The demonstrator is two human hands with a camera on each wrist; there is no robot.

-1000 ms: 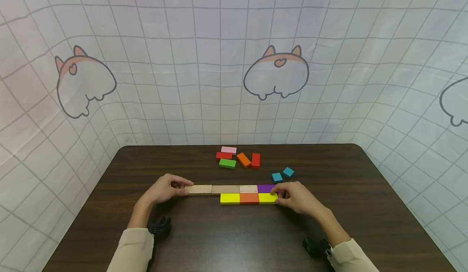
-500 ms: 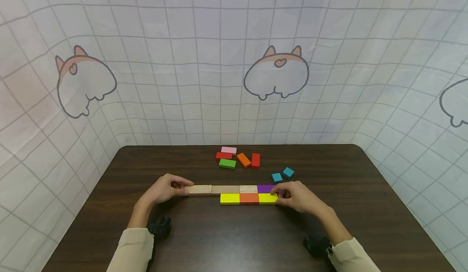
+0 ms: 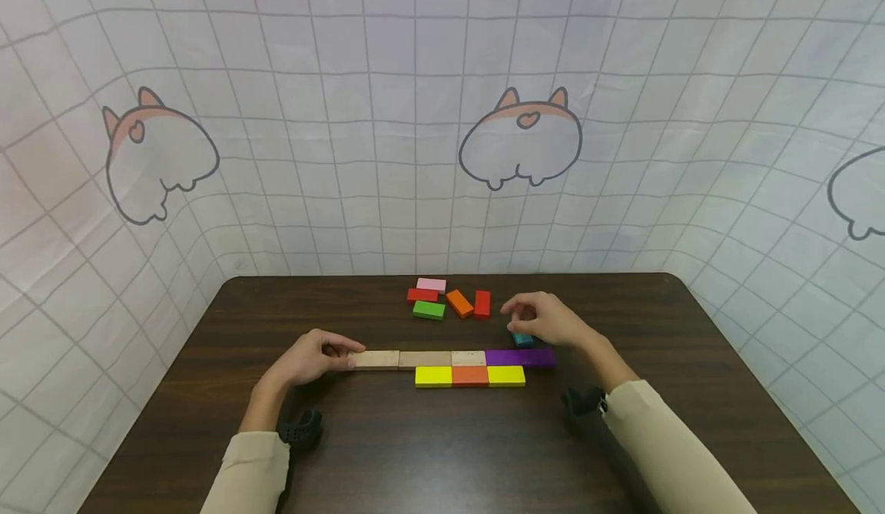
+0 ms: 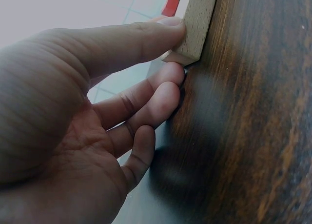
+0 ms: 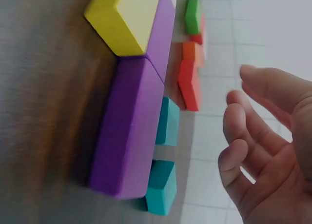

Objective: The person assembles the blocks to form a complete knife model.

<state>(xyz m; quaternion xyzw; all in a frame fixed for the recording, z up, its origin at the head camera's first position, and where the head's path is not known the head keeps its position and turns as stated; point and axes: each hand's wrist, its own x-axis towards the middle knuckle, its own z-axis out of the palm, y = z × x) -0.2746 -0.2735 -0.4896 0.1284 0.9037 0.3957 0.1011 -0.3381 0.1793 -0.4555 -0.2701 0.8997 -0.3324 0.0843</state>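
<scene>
My left hand (image 3: 304, 356) pinches the left end of a plain wooden block (image 3: 376, 359); in the left wrist view the thumb lies against that block (image 4: 195, 31). This block starts a straight row, followed by more plain wood and two purple blocks (image 3: 522, 357). Along the row's near side lie two yellow blocks (image 3: 433, 377) with an orange-red block (image 3: 469, 376) between them. My right hand (image 3: 549, 318) hovers over the teal blocks (image 3: 522, 340), fingers loosely bent around nothing. It covers one teal block in the head view; both teal blocks (image 5: 162, 187) show in the right wrist view.
Behind the row lie a pink block (image 3: 432, 285), a red block (image 3: 422, 296), a green block (image 3: 429, 310), an orange block (image 3: 459, 303) and another red block (image 3: 482, 304). A white gridded curtain (image 3: 346, 153) surrounds the dark wooden table (image 3: 387, 452).
My right hand has let go of the row's right end and moved up and away, over the teal blocks, uncovering the rest of the purple blocks. My left hand stays at the wooden block.
</scene>
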